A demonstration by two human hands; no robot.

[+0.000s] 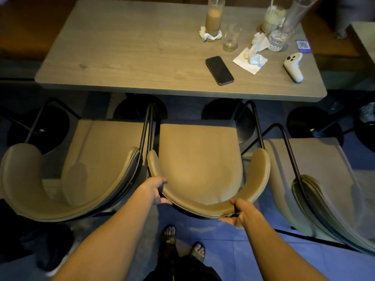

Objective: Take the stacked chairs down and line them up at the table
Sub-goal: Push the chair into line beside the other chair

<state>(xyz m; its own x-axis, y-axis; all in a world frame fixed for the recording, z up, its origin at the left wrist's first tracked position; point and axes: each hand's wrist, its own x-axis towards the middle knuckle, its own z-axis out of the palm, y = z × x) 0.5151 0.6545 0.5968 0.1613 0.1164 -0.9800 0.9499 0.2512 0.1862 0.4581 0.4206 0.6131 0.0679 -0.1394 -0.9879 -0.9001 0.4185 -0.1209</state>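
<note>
Three tan cushioned chairs with black metal frames stand side by side before the wooden table (125, 49). The middle chair (200, 157) faces the table, its seat front close to the table edge. My left hand (157, 190) grips the left part of its curved backrest. My right hand (239, 211) holds the backrest's lower right rim, thumb on top. The left chair (81, 165) touches the middle chair's frame. The right chair (316, 179) stands a little apart and further back from the table.
On the table lie a black phone (219, 70), a white controller (293, 66), crumpled napkins (253, 55) and several glasses (215, 16) at the far right. Black round table bases stand under it. My sandalled feet (182, 242) are on the blue floor behind the middle chair.
</note>
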